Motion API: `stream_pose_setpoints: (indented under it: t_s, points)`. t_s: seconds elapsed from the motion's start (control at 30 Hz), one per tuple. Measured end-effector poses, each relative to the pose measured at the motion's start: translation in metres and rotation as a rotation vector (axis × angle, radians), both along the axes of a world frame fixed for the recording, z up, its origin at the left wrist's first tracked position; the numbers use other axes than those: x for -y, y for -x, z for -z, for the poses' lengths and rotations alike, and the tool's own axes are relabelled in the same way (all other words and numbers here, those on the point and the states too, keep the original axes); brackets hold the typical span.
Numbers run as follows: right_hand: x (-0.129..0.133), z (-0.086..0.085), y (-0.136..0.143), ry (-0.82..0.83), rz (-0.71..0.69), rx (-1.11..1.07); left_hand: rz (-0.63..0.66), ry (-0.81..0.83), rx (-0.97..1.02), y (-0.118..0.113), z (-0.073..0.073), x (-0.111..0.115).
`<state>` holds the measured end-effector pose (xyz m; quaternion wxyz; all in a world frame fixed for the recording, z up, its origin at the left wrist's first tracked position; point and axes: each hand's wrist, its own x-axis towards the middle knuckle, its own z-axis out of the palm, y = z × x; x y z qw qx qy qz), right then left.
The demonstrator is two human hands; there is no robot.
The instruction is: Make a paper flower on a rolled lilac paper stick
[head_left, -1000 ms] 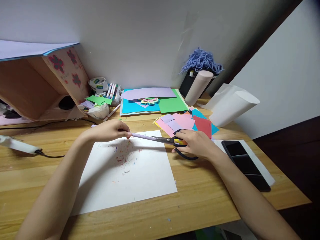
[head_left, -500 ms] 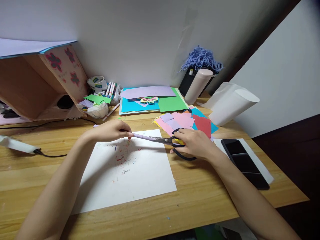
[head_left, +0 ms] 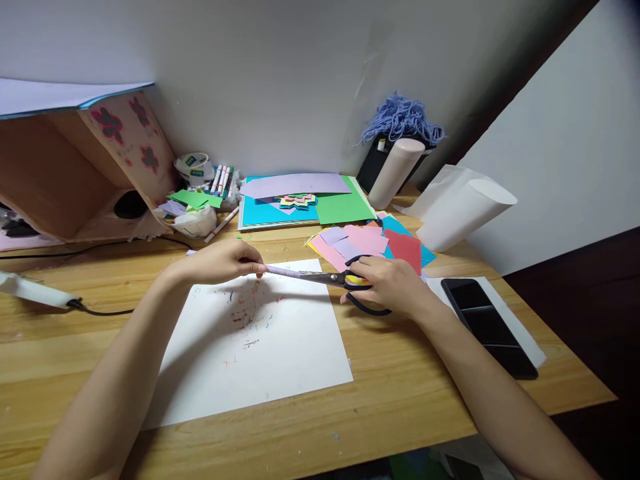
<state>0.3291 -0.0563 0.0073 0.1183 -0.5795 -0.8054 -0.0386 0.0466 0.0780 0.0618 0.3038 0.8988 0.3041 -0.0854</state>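
Observation:
My left hand (head_left: 225, 261) pinches a narrow strip of lilac paper (head_left: 283, 271), which sticks out to the right between thumb and fingers. My right hand (head_left: 387, 283) grips black-handled scissors (head_left: 336, 279), fingers through the loops. Their blades point left and lie along the free end of the lilac paper, partly around it. Below both hands lies a white sheet (head_left: 295, 347) with small red, blue and dark marks. Most of the lilac paper is hidden by the left hand, with a bit showing past the wrist.
Coloured paper pieces (head_left: 367, 240) lie behind the scissors. A black phone (head_left: 490, 327) rests at the right, near paper rolls (head_left: 463, 210). At the back are stacked coloured sheets (head_left: 340, 208), markers (head_left: 223, 179) and a cardboard box (head_left: 125, 160). A power strip (head_left: 37, 291) is on the left.
The scissors' handles have drawn slightly closer together as the right hand closes. The left hand and the lilac paper stay in place.

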Motion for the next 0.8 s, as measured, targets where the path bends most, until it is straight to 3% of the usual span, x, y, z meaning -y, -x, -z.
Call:
stream_pose_setpoints:
  t_s: [0.43, 0.5, 0.6, 0.7, 0.8]
  points:
    - [-0.003, 0.003, -0.003, -0.14, 0.046, -0.051, -0.051, 0.015, 0.009, -0.001, 0.0, 0.003]
    - [-0.005, 0.004, -0.007, -0.118, 0.155, -0.142, -0.087, 0.003, 0.017, -0.001, 0.0, 0.002]
    - [-0.008, 0.005, -0.021, -0.069, 0.441, -0.228, -0.161, -0.072, 0.031, 0.001, 0.003, -0.001]
    - [-0.012, 0.007, -0.041, 0.012, 0.724, -0.142, -0.251, -0.184, 0.056, 0.004, 0.009, -0.006]
    - [-0.014, 0.013, -0.06, 0.145, 0.838, -0.046, -0.311, -0.206, 0.126, 0.005, 0.014, -0.008]
